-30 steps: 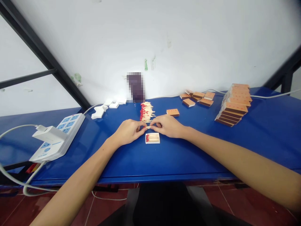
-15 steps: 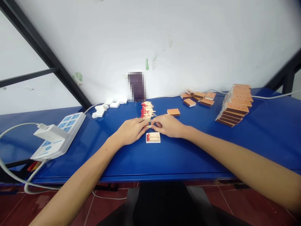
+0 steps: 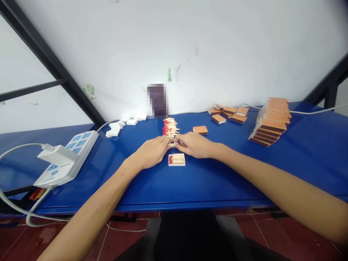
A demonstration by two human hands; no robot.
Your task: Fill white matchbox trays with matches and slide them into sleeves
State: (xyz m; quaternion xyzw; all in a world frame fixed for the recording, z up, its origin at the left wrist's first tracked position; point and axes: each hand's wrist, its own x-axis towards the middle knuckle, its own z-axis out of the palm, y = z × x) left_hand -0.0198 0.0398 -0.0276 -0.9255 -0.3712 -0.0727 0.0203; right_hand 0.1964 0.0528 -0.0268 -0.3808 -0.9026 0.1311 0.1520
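Observation:
Between the fingertips of my left hand (image 3: 153, 151) and my right hand (image 3: 192, 144) lie a few matchsticks (image 3: 173, 144), pinched at both ends. Just beyond the fingers a heap of red-headed matches (image 3: 170, 127) rests on the blue table (image 3: 152, 188). Nearer to me a white matchbox tray (image 3: 176, 165) holds several matches, their red heads to the left. One orange-topped matchbox (image 3: 200, 129) lies beyond my right hand.
Several matchboxes (image 3: 238, 118) lie loose near the wall, and a leaning stack of matchboxes (image 3: 269, 123) stands at the right. White trays (image 3: 114, 129) lie back left. A power strip (image 3: 66, 159) with cables is at the left. A pixelated dark object (image 3: 158, 100) leans on the wall.
My hands have barely moved and still pinch matchsticks between them. The view has shifted very slightly. Nothing else has visibly moved.

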